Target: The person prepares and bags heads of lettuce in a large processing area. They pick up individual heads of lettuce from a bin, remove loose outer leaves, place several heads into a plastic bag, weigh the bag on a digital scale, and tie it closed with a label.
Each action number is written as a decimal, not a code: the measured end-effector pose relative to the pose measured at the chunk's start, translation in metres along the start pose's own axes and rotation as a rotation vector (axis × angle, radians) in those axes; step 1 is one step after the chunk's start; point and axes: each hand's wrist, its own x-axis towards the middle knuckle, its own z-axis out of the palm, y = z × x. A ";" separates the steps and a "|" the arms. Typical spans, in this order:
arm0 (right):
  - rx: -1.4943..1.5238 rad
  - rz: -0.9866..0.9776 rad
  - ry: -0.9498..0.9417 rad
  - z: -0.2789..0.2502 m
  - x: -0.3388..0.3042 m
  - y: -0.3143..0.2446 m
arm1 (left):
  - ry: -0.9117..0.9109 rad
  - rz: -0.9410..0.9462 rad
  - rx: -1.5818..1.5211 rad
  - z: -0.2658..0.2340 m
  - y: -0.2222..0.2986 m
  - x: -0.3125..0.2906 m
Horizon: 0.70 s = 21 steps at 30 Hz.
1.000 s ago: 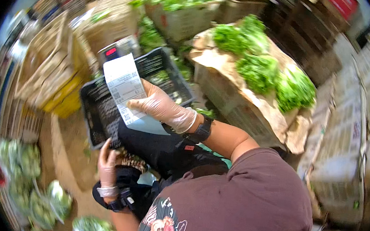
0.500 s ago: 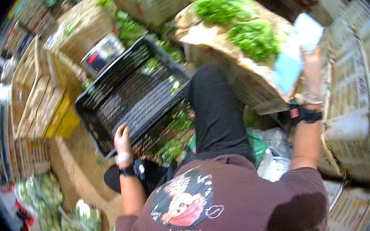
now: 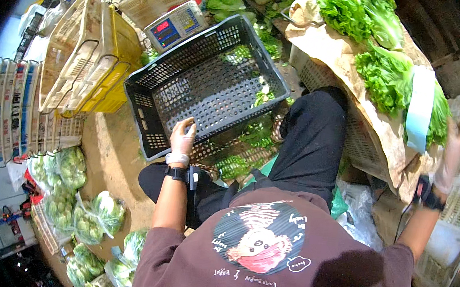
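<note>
Left hand (image 3: 183, 136) gripping the near rim of the black plastic crate (image 3: 208, 85), fingers curled over the edge, crate tilted up toward the person. Crate nearly empty, a few green leaf scraps inside. Right hand (image 3: 452, 150) raised out to the side, gloved, blurred; a long white paper slip (image 3: 420, 107) hangs just beside it, looks pinched in the fingers but cannot tell for sure. Hands well apart. Slip sits in front of the leafy lettuce (image 3: 385, 76) piled on brown paper (image 3: 335, 48) over a white crate. Digital scale (image 3: 175, 24) just behind the black crate, stacked yellow and cream crates (image 3: 90, 56) to its left. Bagged greens (image 3: 76, 194) on the floor, lower left
</note>
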 end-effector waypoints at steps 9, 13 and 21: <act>0.994 -0.059 -0.002 0.034 -0.068 -0.176 | 0.030 0.172 0.024 0.024 0.038 0.019; 1.475 -0.501 -0.166 0.035 -0.052 -0.279 | 0.104 0.180 -0.017 -0.015 0.054 0.059; 2.263 -1.035 -0.983 0.086 -0.021 -0.422 | -0.322 0.130 0.100 -0.020 -0.011 0.042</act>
